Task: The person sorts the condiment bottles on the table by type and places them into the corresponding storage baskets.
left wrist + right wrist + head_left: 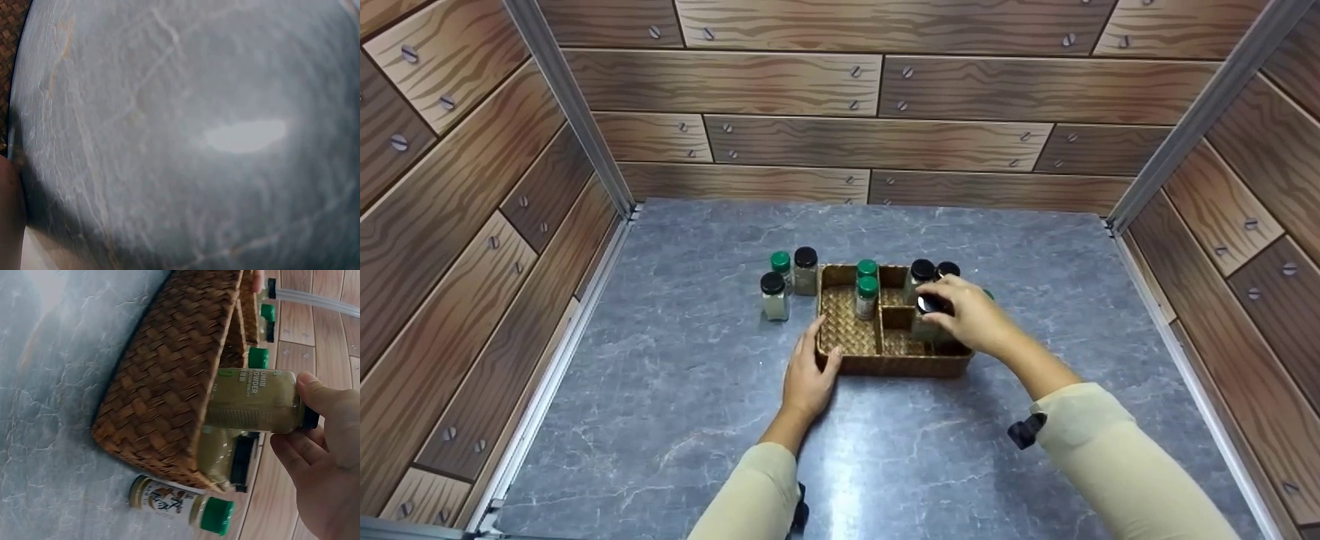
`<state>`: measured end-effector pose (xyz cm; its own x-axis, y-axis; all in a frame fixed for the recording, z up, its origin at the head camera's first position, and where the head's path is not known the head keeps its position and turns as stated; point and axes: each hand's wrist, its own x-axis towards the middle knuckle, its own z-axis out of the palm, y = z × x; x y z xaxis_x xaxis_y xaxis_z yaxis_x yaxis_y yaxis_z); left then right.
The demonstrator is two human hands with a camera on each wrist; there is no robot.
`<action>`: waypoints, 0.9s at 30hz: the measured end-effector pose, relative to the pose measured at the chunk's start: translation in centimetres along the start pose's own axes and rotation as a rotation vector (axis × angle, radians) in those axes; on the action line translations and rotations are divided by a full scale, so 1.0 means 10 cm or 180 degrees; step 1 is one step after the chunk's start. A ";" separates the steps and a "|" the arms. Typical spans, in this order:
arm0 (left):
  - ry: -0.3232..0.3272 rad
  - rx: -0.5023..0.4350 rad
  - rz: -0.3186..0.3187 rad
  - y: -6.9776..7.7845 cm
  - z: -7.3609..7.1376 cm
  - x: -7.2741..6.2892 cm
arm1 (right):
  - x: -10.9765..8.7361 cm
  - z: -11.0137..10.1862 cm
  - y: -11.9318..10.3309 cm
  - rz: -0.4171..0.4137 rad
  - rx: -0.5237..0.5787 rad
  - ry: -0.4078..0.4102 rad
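Observation:
My right hand (971,315) pinches a black-capped spice jar (256,399) by its cap, over the front right part of the woven basket (904,366). The jar's label reads partly "UMIN POWDER", and its lower end is hidden behind the basket wall in the right wrist view. My left hand (808,379) rests at the basket's front left corner, fingers along the side and thumb at the front rim. Two green-capped jars (865,298) stand by the divider in the large left compartment. Black-capped jars (921,271) fill part of the back right. Another black-capped jar (219,453) sits beside the held one.
Left of the basket, two black-capped jars (775,298) and a green-capped jar (781,264) stand on the grey marbled table (697,360). A green-capped jar (174,502) with a white label stands outside the basket's right end. Wood-patterned walls (825,82) enclose the table.

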<state>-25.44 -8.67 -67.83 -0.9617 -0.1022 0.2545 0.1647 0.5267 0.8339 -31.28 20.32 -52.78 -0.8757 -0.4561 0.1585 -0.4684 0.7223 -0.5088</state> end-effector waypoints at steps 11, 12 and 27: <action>0.0002 -0.0030 0.0013 0.01 -0.01 0.01 | 0.02 0.06 0.17 -0.0121 -0.0048 -0.0026; 0.0004 -0.0028 0.0005 0.01 -0.01 0.00 | 0.02 0.07 0.19 -0.0146 -0.0073 -0.0035; -0.0004 -0.0009 0.0040 -0.01 0.00 0.01 | 0.02 0.17 0.26 -0.0232 -0.0434 -0.0192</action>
<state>-25.52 -8.74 -67.84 -0.9598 -0.0944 0.2643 0.1774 0.5257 0.8320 -32.45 21.25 -55.55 -0.8321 -0.5373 0.1377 -0.5456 0.7482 -0.3776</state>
